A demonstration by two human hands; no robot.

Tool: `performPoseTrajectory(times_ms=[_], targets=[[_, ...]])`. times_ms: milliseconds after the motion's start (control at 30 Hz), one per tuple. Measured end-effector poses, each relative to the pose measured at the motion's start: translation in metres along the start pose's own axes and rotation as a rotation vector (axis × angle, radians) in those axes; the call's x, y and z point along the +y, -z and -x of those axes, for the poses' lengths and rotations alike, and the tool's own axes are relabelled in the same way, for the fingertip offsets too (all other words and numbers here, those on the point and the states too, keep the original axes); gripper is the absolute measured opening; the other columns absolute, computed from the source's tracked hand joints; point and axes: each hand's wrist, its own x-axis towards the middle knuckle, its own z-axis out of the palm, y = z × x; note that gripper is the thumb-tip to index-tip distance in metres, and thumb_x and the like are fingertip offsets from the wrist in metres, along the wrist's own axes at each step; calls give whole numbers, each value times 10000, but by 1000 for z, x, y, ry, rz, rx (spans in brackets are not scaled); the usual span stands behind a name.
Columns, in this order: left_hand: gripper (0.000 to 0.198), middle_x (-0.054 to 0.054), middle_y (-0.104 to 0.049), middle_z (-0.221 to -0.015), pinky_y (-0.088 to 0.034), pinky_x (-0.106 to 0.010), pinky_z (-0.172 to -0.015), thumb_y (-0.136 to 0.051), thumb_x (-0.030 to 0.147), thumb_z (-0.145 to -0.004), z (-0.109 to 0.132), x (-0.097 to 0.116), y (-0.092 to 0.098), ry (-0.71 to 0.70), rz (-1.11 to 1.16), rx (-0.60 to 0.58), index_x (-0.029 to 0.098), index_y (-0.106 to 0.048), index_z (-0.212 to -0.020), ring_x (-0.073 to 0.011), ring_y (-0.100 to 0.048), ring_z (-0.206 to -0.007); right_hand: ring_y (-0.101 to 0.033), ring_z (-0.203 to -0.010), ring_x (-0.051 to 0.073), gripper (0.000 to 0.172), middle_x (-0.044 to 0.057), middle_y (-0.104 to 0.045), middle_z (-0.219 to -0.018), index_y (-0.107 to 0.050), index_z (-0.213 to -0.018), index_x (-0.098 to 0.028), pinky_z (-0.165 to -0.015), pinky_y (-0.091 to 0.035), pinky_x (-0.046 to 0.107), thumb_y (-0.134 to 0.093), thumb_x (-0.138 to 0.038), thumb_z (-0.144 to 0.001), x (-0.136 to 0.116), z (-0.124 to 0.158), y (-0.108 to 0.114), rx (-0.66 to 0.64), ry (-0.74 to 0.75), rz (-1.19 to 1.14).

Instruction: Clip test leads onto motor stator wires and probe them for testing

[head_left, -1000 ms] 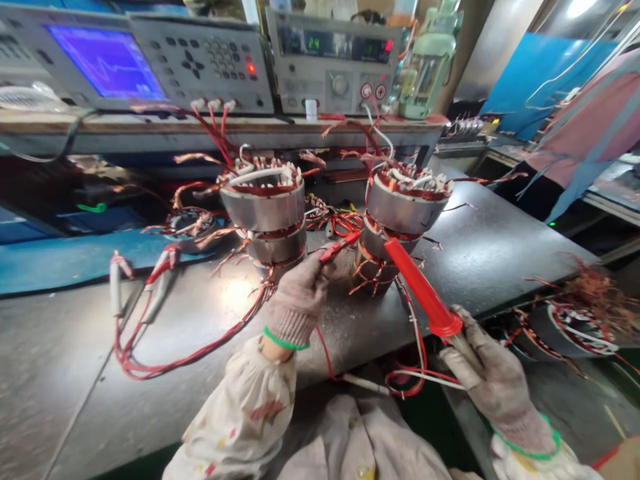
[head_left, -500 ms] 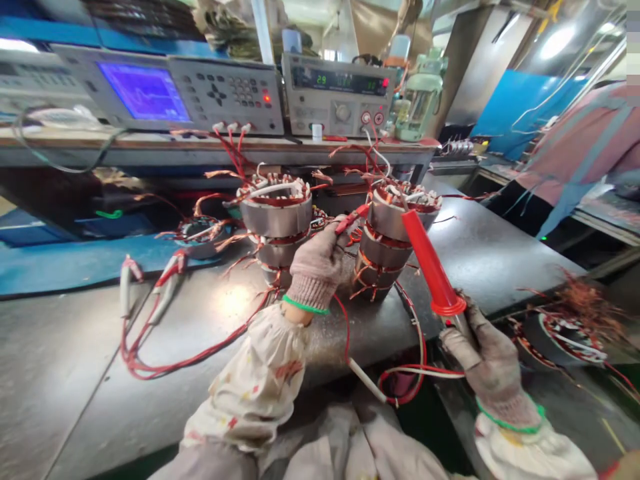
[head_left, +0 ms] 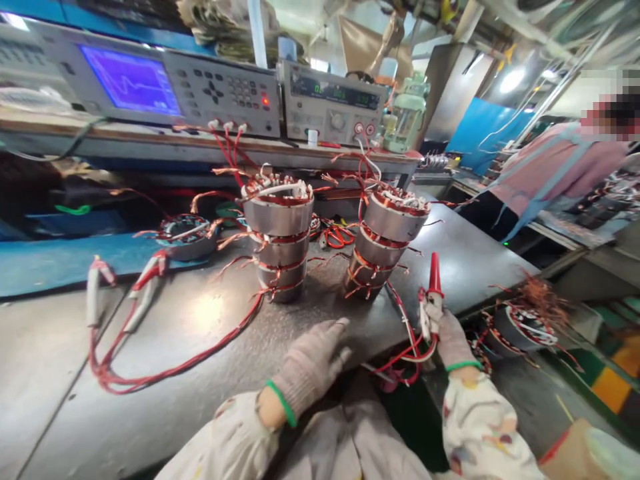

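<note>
Gripping a red test probe (head_left: 435, 277) upright, the right hand (head_left: 453, 340) stands well apart from the left hand (head_left: 310, 367), now open and empty after pinching a small red clip earlier. Red leads (head_left: 170, 363) trail across the worktop (head_left: 55, 373) ahead of the hands. Beyond them, two stacks of copper-wound stators stand side by side: the left stack (head_left: 279, 240) and the right stack (head_left: 385, 243). Behind them sit a waveform analyzer (head_left: 131, 80) and a digital tester (head_left: 331, 100). A co-worker (head_left: 555, 167) in a pink smock stands off to the right.
</note>
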Motion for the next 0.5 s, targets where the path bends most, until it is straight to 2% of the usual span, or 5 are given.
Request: performPoseTrajectory(times_ms=[67, 167, 300, 400, 500], targets=[[450, -131, -722, -1259, -579, -449, -967, -534, 366, -908, 20, -37, 19, 105, 74, 113, 199, -646, -1311, -293, -698, -1128, -675, -935, 293, 391, 92, -712, -974, -697, -827, -197, -778, -566, 396, -815, -421, -529, -12, -3, 5, 95, 113, 113], [375, -85, -766, -1152, -603, -373, -881, -550, 403, -893, 57, -84, 54, 377, 225, 386, 235, -697, -1194, -250, -734, -1009, -627, -1161, 281, 345, 98, -664, -1265, -741, -1000, -216, -1005, -504, 419, -785, -387, -704, -17, 23, -11, 173, 548, 308], [407, -95, -772, -1060, -569, -408, -908, -523, 419, -913, 91, -133, 124, 800, 25, 783, 189, -701, -1198, -279, -719, -986, -712, -983, 234, 211, 91, -752, -1052, -764, -901, -225, -936, -558, 405, -629, -387, -903, -10, 70, -83, -338, 883, 341], [494, -170, -695, -1239, -486, -490, -1021, -537, 435, -920, 82, -169, 175, 943, -307, 725, 144, -658, -1301, -356, -646, -1146, -669, -1125, 280, 330, 135, -737, -1125, -776, -864, -212, -1019, -508, 433, -573, -468, -911, -4, 96, -163, -497, 812, 428], [933, -300, -413, -1532, -325, -609, -1138, -756, 548, -758, 55, -208, 200, 1099, -413, 581, 70, -437, -1493, -495, -363, -1423, -660, -1076, 330, 438, 151, -750, -931, -772, -777, -192, -1015, -476, 466, -564, -566, -873, 1, 116, -232, -523, 683, 454]])
